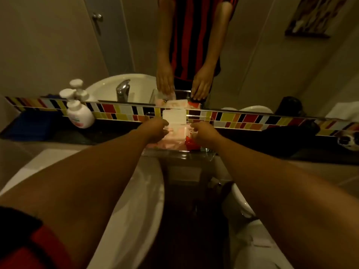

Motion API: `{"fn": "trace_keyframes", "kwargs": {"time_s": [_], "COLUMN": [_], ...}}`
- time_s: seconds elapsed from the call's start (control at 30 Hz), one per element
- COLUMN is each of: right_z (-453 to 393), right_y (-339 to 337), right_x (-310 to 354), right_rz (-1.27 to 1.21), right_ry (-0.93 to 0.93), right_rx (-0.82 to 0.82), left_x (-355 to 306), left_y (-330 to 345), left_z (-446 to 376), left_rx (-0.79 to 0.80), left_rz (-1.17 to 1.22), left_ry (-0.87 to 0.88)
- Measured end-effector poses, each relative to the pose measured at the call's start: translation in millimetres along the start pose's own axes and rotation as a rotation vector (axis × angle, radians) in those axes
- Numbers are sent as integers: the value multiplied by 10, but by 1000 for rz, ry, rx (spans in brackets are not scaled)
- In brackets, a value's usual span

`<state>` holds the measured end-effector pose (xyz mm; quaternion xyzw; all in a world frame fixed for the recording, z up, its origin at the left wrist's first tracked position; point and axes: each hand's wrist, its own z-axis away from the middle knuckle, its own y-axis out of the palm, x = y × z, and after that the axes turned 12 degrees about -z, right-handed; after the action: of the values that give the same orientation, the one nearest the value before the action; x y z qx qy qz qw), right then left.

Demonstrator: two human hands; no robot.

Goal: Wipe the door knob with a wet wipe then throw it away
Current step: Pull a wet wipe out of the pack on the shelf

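Note:
A pink wet wipe pack (174, 136) lies in a clear tray (180, 153) on the dark shelf under the mirror. Its white lid (174, 116) stands flipped up. My left hand (154, 129) rests on the pack's left side and my right hand (205, 132) on its right side. The fingers of both curl over the pack, and I cannot tell whether a wipe is pinched. The mirror reflects a metal door knob (97, 17) on a pale door behind me.
A white soap pump bottle (80, 114) stands on the shelf at the left, next to a blue box (29, 125). A white sink (136, 200) lies below my left arm. A toilet bowl (244, 206) sits lower right. Coloured tiles (252, 118) line the mirror's base.

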<state>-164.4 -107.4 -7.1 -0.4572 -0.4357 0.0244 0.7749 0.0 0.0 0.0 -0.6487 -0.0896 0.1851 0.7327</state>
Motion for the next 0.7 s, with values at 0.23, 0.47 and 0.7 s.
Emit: {"fn": "trace_keyframes", "kwargs": {"time_s": [0.23,0.47,0.7], "right_z": [-435,-592,-628], "right_y": [356,469,481], "right_x": [-20,-79,-86], "right_rz": [-58,-123,-166], "right_ry": [-25,19,17], "right_rx": [-98,-112,-132], "left_x": [177,216,176], "left_y": [299,424,524], "left_z": [-213,-368,-471], "left_rx": [-22,-63,-23], "left_rz": [212,345,420], "left_ry": [-33,-17,-62]}}
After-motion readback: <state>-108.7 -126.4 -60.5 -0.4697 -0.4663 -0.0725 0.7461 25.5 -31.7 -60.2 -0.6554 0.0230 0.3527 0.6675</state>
